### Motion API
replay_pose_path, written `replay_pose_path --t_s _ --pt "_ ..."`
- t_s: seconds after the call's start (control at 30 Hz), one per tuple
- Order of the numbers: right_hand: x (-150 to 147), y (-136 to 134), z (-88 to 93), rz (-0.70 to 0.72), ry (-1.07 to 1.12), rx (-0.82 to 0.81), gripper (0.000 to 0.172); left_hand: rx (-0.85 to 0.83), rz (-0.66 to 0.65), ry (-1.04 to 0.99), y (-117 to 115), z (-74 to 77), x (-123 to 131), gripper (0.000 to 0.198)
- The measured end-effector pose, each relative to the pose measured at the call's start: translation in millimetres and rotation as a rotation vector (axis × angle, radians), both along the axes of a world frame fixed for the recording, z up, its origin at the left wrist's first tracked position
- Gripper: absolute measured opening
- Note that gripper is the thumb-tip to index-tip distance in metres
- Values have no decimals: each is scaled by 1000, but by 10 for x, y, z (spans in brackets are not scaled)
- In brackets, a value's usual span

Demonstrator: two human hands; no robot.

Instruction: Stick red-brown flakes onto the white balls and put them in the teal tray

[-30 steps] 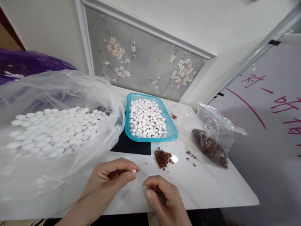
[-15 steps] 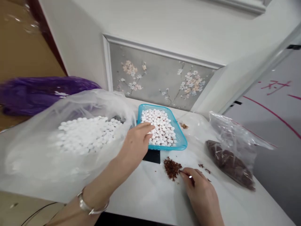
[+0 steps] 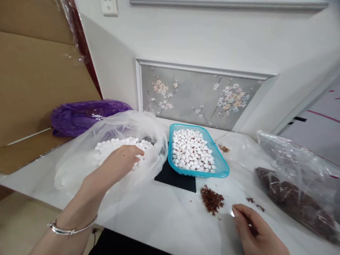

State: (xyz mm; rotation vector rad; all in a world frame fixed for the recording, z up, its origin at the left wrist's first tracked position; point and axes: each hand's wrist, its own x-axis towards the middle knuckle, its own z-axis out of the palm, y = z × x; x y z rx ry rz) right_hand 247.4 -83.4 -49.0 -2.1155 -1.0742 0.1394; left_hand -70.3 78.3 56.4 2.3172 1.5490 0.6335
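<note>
My left hand point(image 3: 122, 161), with a silver bangle at the wrist, reaches over small white balls point(image 3: 108, 143) in a clear plastic bag point(image 3: 77, 170). Its thumb and forefinger are slightly apart; the other fingers are hidden beneath the hand. Close to a heap of reddish-brown dried bits point(image 3: 211, 200), my right hand point(image 3: 256, 226) is closed in a pinch. A bright speck shows at its fingertips, too small to name. Between the bag and the heap stands a blue plastic basket point(image 3: 225, 171), holding many white balls with brown bits among them.
A zip bag of dark brown stuff point(image 3: 294, 202) lies at the right of the white table point(image 3: 159, 216). Behind the left bag is a purple plastic bag point(image 3: 71, 118). A black flat piece point(image 3: 175, 179) lies partly under the basket. A floral wall panel point(image 3: 186, 95) stands behind.
My left hand has moved left from the basket to the balls in the clear bag. My right hand has drawn back a little from the brown heap. The view has shifted too.
</note>
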Motion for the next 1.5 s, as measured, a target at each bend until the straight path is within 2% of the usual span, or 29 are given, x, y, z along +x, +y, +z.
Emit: replay_pose_path --t_s 0.13,0.23,0.33,0.4,0.47,0.57,0.63,0.77,0.93,1.07,1.27,1.5 --pt "-144 13 91 44 180 79 29 -19 -38 22 23 -134 -66 24" --pt "-248 32 177 99 291 176 28 27 -34 57 12 -96 -20 26" --pt "-361 65 268 206 392 275 28 102 28 -114 -101 -10 69 21" --pt "-456 96 327 279 470 326 24 39 54 -345 -263 13 180 15" --pt "-564 129 383 314 527 344 19 -191 23 -640 -469 -15 331 13" --pt "-719 171 462 339 578 336 15 -741 -87 -1087 -738 -125 575 15" --pt "-800 188 508 367 624 330 15 -1000 -82 -1285 -825 -209 703 14" --pt "-908 213 568 423 796 345 11 -1205 -2 -1492 -800 -365 840 13" --pt "-994 274 601 515 864 358 10 -1273 8 -1573 -713 -522 879 12" --pt "-1054 324 602 476 861 281 10 -1266 -15 -1579 -692 -582 869 12" --pt "-1077 354 506 527 729 307 12 -1229 -34 -1604 -703 -619 882 7" --pt "-1079 336 439 570 554 336 12 -1210 8 -1649 -727 -641 899 5"
